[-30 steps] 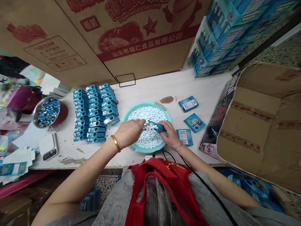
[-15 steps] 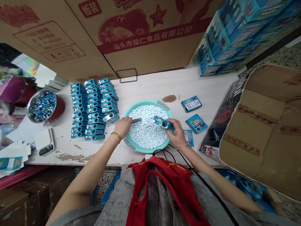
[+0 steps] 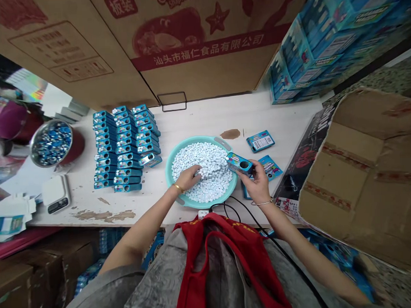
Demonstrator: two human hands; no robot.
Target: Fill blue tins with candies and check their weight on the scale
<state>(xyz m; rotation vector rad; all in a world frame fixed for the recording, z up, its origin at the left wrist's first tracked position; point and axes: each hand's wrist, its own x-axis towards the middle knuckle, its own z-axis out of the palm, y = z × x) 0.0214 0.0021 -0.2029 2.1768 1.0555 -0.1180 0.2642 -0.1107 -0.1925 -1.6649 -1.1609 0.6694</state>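
Observation:
A turquoise basin (image 3: pixel 168 162) on the table is filled with small white candies (image 3: pixel 207 192). My left hand (image 3: pixel 189 178) is over the basin, its fingers closed around the end of a scoop that is hidden under a heap of candies. To the right, my right hand (image 3: pixel 257 181) grips a small blue candy box (image 3: pixel 238 164) at the basin's right rim. A round dark hole shows in the box's face. Flat blue packs (image 3: pixel 261 141) lie beyond that hand, one of them partly behind its fingers.
Rows of blue candy boxes (image 3: pixel 126 148) stand left of the basin, one box (image 3: pixel 150 160) lying askew beside them. Farther left are a metal bowl of wrapped sweets (image 3: pixel 53 143) and a white scale (image 3: pixel 56 193). Large cartons (image 3: pixel 196 78) back the table; an open carton (image 3: pixel 344 176) stands right.
My left hand has moved right and down over the candies, and the grey scoop is now covered by them. My right hand has carried the blue box right, toward the basin's rim.

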